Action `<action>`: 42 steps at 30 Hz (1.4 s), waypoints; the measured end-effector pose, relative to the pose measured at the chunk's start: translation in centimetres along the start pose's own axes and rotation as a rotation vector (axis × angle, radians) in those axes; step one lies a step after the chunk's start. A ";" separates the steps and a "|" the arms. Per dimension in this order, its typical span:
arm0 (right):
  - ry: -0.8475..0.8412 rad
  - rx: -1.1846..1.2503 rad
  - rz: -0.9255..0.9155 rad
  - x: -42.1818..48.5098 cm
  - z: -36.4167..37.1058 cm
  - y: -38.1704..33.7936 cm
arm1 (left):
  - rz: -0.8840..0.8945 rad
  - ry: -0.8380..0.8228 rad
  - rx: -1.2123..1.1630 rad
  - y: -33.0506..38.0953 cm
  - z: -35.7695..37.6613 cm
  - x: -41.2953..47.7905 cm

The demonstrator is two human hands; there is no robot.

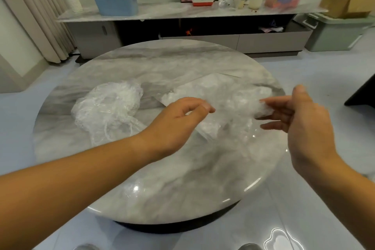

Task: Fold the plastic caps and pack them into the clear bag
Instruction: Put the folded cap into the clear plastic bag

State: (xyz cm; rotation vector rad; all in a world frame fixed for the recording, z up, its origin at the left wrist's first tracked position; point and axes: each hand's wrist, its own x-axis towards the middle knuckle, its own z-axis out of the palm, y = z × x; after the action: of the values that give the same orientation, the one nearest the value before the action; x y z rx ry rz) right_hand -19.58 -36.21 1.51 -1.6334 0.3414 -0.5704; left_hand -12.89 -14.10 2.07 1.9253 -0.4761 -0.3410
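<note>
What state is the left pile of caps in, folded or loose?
Loose: the pile of caps lies crumpled and puffed on the table, outside the clear bag.

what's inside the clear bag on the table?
Crumpled white plastic caps show through the clear bag. How many there are, and whether they are folded, is too blurred to tell. The left hand covers part of it.
</note>
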 end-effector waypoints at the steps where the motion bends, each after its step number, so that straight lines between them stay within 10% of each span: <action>1: 0.034 -0.036 0.018 0.8 -0.9 0.4 | 0.023 -0.039 0.063 0.2 0.5 0.1; 8: -0.093 -0.184 0.252 2.1 -2.7 3.9 | 0.042 -0.306 0.425 -0.9 2.6 -0.1; 26: -0.535 -0.123 0.443 1.9 5.4 2.8 | 0.014 -0.234 0.398 -3.0 1.9 -3.2; 42: -0.274 0.457 0.509 1.4 9.1 2.4 | 0.003 -0.267 0.282 -4.6 0.2 -3.7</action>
State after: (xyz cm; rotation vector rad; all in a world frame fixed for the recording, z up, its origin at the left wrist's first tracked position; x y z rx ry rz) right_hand -13.19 -29.70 -1.18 -1.1038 0.3737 -0.0257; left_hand -15.48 -10.93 -2.16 2.1615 -0.7339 -0.5573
